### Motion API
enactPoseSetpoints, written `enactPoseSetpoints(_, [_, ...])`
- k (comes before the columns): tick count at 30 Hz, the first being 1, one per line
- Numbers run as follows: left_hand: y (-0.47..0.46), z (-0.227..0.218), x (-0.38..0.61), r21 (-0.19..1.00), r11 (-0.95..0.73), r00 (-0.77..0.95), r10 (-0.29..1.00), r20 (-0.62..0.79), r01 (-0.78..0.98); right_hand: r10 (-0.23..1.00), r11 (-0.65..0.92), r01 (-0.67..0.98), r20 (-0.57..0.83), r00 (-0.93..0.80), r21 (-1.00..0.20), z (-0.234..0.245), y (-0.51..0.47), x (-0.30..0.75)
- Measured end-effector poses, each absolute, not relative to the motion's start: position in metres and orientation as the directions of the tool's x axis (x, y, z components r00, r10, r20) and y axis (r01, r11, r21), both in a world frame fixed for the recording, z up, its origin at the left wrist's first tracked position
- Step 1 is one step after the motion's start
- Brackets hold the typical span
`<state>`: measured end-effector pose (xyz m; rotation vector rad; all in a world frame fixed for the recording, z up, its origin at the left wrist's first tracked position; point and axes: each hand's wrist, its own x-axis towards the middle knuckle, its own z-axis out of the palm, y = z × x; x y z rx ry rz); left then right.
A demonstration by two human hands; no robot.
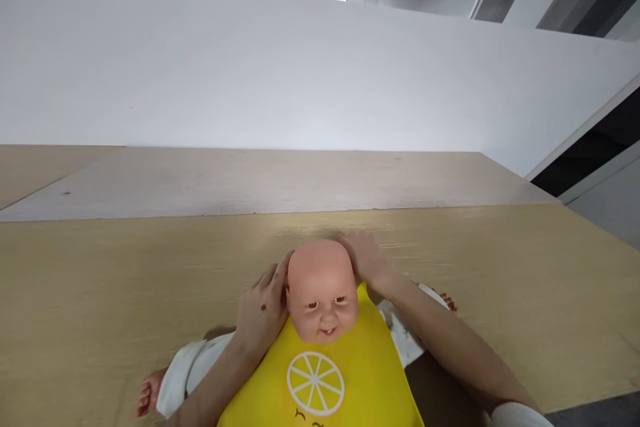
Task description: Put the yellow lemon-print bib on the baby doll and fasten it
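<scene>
A baby doll (324,280) with a bald head lies face up on the table, its head towards the far side. Over its chest spreads a yellow bib (370,373) printed with a white citrus slice. My left hand (263,303) is against the left side of the doll's head, fingers curled behind it. On the other side, my right hand (364,257) bends round the back of the head. Both sets of fingertips are hidden behind the head, so what they pinch cannot be seen. The doll's white sleeves (181,373) stretch out to both sides beneath my forearms.
The doll rests on a yellowish wooden table (100,293). A paler board (280,180) runs along its far side, up to a white partition (300,73). The table's right edge slants away, with a dark gap (595,140) beyond it.
</scene>
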<state>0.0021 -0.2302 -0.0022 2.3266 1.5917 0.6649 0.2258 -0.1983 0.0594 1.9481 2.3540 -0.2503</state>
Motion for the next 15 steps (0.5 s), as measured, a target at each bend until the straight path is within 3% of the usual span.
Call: enactPoseSetpoints(15, [-0.230, -0.004, 0.005, 0.529, -0.413, 0.380, 0.908, 0.176, 0.741, 0.982, 0.104, 0.989, -0.145, -0.119, -0.107, 0.037, -0.188, 0.224])
